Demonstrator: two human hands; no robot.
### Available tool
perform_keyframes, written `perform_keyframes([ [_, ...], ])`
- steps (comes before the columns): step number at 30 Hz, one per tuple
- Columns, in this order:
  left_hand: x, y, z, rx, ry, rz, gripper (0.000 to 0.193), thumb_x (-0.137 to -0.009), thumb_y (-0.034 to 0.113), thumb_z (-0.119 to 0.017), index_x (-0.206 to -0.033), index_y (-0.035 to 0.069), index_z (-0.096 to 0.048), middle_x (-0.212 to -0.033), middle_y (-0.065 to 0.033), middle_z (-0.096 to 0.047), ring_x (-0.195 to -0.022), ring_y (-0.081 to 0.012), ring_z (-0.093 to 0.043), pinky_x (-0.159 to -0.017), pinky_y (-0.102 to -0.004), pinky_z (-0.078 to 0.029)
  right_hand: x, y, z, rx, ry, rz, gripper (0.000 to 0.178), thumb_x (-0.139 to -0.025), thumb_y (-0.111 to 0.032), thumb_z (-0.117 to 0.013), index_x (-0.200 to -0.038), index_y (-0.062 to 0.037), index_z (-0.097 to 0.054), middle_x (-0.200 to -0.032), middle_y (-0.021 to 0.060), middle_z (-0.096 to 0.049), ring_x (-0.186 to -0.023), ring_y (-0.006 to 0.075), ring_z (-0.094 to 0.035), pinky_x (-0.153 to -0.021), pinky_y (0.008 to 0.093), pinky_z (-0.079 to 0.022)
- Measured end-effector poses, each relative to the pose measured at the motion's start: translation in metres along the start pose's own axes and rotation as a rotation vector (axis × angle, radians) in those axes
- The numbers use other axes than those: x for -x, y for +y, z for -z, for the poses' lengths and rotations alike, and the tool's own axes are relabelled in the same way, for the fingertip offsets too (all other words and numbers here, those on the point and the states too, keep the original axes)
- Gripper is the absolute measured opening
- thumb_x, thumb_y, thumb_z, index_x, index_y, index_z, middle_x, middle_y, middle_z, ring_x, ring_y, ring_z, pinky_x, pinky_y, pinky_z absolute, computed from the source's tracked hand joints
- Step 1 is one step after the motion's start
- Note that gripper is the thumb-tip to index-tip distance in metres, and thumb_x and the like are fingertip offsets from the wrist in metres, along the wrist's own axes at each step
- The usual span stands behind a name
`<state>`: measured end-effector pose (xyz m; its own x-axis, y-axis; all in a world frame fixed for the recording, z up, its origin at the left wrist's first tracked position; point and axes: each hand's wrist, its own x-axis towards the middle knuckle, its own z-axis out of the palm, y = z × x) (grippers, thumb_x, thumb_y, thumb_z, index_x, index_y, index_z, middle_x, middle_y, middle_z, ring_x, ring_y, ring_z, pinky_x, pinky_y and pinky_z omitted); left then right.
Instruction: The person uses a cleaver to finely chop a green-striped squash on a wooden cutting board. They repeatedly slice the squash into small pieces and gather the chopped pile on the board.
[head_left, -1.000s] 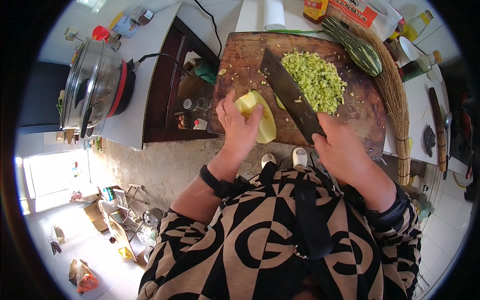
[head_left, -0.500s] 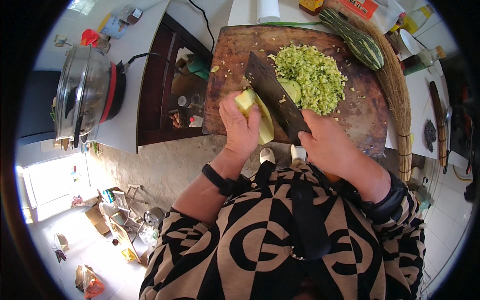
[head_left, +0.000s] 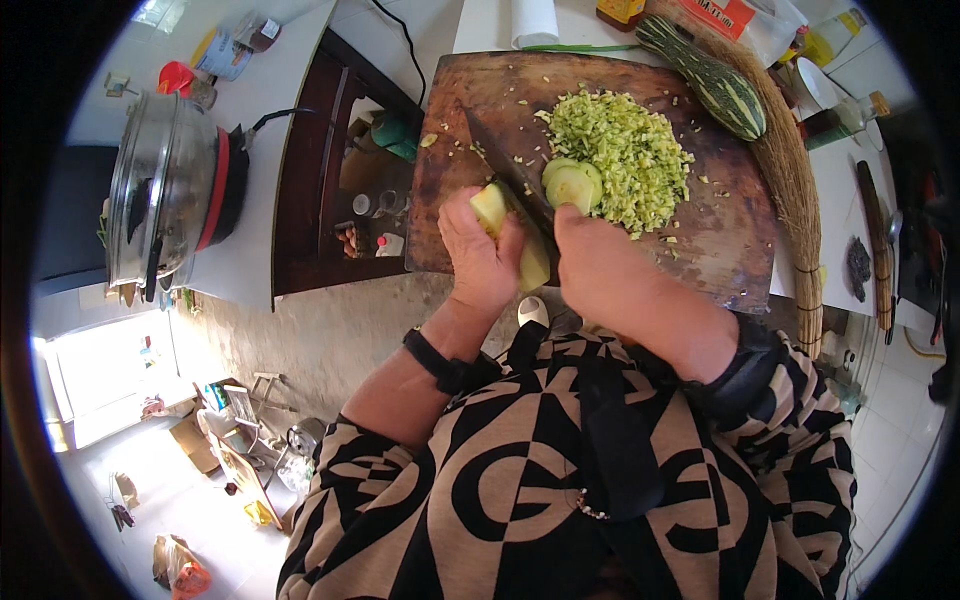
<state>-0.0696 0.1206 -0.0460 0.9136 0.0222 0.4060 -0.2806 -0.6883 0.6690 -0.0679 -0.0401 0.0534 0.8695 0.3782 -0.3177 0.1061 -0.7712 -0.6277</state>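
Observation:
My left hand (head_left: 472, 258) is wrapped round a cut piece of pale green zucchini (head_left: 490, 208) at the near left of a wooden cutting board (head_left: 475, 90). My right hand (head_left: 605, 258) grips a dark-bladed cleaver (head_left: 494, 150). The blade is seen nearly edge-on, close against the right side of the piece; whether it touches is hard to tell. The cleaver's handle is hidden in my fingers. Just right of the blade, round zucchini slices (head_left: 573, 188) overlap. They lie beside a heap of finely chopped zucchini (head_left: 640, 150).
A whole striped green squash (head_left: 705, 82) and a straw brush (head_left: 795, 200) lie along the board's right side. Behind the board stands a white paper roll (head_left: 534, 25). On the left counter is a glass-lidded pot (head_left: 160, 190). A glass bottle (head_left: 845, 115) stands far right.
My right hand and the cleaver have moved left, and the blade has turned more edge-on. More of the round slices now shows. My left hand has stayed on the zucchini piece.

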Motion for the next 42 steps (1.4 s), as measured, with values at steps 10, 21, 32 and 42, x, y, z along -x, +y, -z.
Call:
perform_keyframes([
  [10, 0.002, -0.001, -0.001, -0.006, -0.009, 0.043, 0.043, -0.08, 0.014, -0.058, -0.117, -0.002, -0.041, -0.106, -0.0208, -0.045, -0.102, -0.0375, -0.042, -0.093, -0.0451, -0.031, 0.014, 0.013, 0.013, -0.042, 0.106, 0.025, 0.021, -0.076, 0.0, -0.053, -0.093, 0.0103, -0.045, -0.074, 0.0288, -0.06, -0.075, 0.0446, -0.062, -0.068, 0.0476, -0.051],
  [21, 0.0, 0.001, 0.0, -0.023, -0.01, 0.039, 0.044, -0.078, 0.013, -0.058, -0.116, -0.001, -0.041, -0.105, -0.0205, -0.044, -0.101, -0.0374, -0.041, -0.092, -0.0454, -0.031, 0.01, 0.011, 0.016, -0.057, 0.014, 0.026, 0.023, -0.075, 0.0, -0.053, -0.093, 0.0114, -0.044, -0.073, 0.0291, -0.06, -0.074, 0.0443, -0.061, -0.068, 0.0477, -0.05],
  [32, 0.001, 0.0, 0.0, -0.028, -0.019, 0.023, 0.046, -0.077, 0.014, -0.059, -0.117, -0.002, -0.04, -0.106, -0.0201, -0.044, -0.103, -0.0371, -0.041, -0.093, -0.045, -0.031, -0.012, 0.012, -0.008, -0.04, 0.073, 0.041, 0.025, -0.073, -0.001, -0.054, -0.093, 0.0115, -0.045, -0.075, 0.029, -0.061, -0.074, 0.0449, -0.061, -0.067, 0.0474, -0.051],
  [42, 0.003, -0.003, 0.0, 0.03, -0.028, 0.067, 0.043, -0.082, 0.015, -0.058, -0.117, -0.001, -0.04, -0.107, -0.0202, -0.043, -0.104, -0.0369, -0.041, -0.093, -0.0445, -0.031, 0.009, 0.021, 0.01, -0.146, 0.127, 0.047, 0.018, -0.081, -0.004, -0.052, -0.093, 0.0084, -0.045, -0.074, 0.0286, -0.059, -0.077, 0.0458, -0.059, -0.071, 0.0491, -0.048],
])
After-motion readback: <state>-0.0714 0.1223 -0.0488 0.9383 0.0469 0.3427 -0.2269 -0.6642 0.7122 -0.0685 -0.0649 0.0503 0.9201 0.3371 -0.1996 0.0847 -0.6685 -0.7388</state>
